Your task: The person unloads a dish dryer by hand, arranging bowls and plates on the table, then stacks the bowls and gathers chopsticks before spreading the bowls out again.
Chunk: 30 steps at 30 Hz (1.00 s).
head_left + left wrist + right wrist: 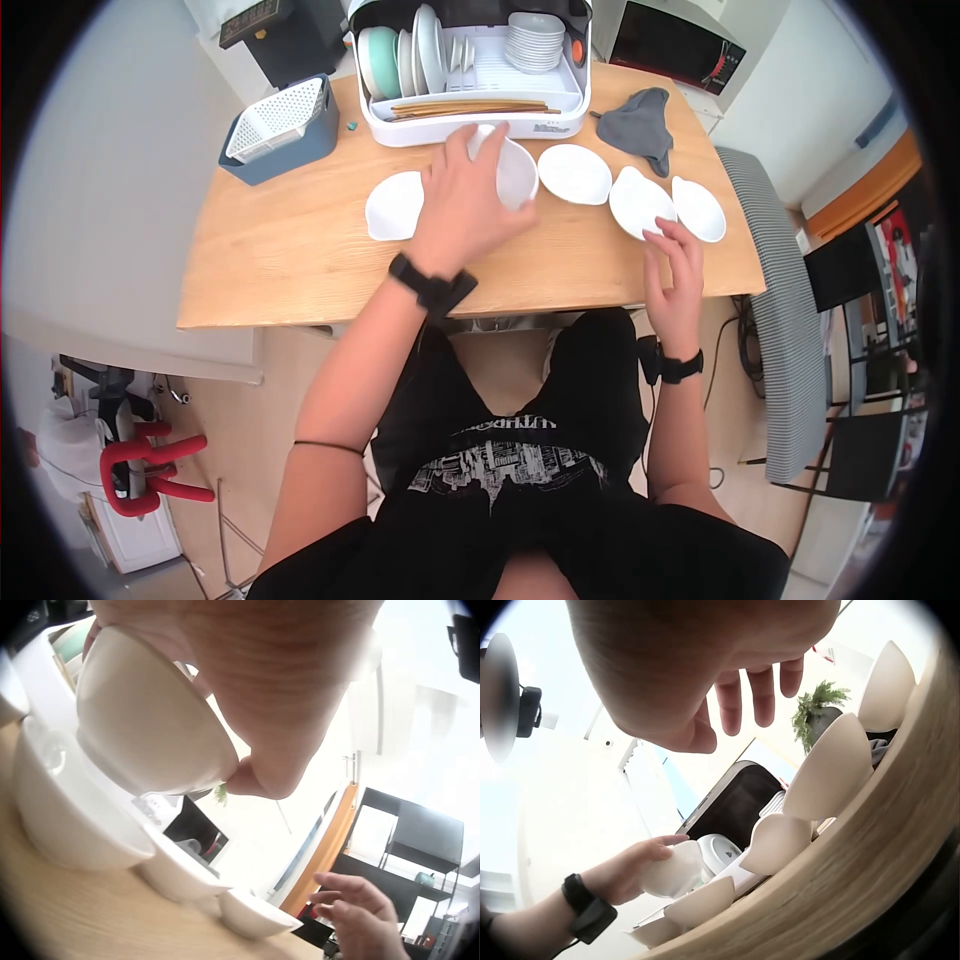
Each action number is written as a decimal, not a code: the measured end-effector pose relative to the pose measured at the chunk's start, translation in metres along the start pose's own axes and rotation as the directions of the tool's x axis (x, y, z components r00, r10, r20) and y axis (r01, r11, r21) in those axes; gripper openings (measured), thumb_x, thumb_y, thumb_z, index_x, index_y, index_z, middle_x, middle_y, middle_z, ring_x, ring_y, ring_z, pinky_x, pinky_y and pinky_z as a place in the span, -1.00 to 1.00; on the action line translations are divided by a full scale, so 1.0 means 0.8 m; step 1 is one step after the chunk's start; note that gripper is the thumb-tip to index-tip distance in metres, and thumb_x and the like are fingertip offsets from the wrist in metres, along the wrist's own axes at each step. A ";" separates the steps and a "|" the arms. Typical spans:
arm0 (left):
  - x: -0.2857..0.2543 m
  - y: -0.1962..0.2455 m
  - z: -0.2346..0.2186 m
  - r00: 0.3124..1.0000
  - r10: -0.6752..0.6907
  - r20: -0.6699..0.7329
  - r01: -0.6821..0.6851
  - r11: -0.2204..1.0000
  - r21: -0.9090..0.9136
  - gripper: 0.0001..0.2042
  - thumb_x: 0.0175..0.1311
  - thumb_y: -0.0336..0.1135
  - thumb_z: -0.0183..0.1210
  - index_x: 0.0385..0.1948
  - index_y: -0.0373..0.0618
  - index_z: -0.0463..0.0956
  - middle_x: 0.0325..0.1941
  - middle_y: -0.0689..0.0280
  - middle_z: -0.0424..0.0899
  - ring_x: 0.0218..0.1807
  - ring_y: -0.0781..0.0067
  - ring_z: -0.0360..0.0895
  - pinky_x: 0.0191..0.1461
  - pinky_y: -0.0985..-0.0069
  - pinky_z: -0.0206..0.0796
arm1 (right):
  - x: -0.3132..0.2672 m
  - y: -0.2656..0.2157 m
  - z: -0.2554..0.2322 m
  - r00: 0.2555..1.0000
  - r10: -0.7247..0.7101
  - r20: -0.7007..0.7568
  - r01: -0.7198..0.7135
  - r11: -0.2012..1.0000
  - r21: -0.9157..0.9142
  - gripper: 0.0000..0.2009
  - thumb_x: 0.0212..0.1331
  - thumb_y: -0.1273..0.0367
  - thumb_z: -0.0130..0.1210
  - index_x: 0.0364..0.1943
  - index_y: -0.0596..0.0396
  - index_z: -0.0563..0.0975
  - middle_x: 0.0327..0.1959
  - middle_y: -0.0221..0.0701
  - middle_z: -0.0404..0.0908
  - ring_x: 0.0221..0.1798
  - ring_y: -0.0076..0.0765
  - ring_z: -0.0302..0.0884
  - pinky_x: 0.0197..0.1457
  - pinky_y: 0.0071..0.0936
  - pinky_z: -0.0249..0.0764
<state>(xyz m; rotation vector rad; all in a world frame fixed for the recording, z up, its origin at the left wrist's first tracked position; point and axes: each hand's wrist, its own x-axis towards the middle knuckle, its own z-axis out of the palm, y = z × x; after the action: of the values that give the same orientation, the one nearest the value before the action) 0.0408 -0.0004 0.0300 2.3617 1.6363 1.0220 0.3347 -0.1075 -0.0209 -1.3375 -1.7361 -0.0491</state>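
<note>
White dishes (574, 173) line the desk (300, 250) (four so far); left hand (462, 205) grips a bowl (514, 170), right hand (676, 275) hovers open, rack (470, 75) mostly full.

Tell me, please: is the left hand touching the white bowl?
Touching. The left wrist view shows the left hand gripping the white bowl with curled fingers, lifted above the dishes on the table.

Left arm extends forward toward the upper centre of the head view, bare forearm, black band at the wrist. Left hand (465, 205) is raised, fingers curled in a grip, thumb side toward the right of frame. Right arm is bent, forearm running up the right of frame, black band at the wrist. Right hand (675, 275) is flat, palm down, fingers straight and loosely spread.
</note>
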 end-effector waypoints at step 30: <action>-0.071 0.010 -0.004 0.941 0.333 0.055 -0.305 0.909 -0.283 -0.44 0.29 -0.23 0.46 0.34 -0.07 0.57 0.50 0.12 0.53 0.52 -0.06 0.42 0.59 0.09 0.24 | 0.125 0.072 0.008 0.833 0.240 0.499 -0.043 0.926 -0.374 0.10 -0.04 0.12 0.55 0.68 -0.07 0.21 0.50 0.03 0.39 0.60 0.32 0.21 0.71 0.18 0.10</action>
<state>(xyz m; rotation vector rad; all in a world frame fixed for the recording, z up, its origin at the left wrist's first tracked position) 0.0339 -0.0533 0.0095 2.4892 1.0163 1.0734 0.3765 -0.0061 0.0153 -1.8780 -2.1569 0.1235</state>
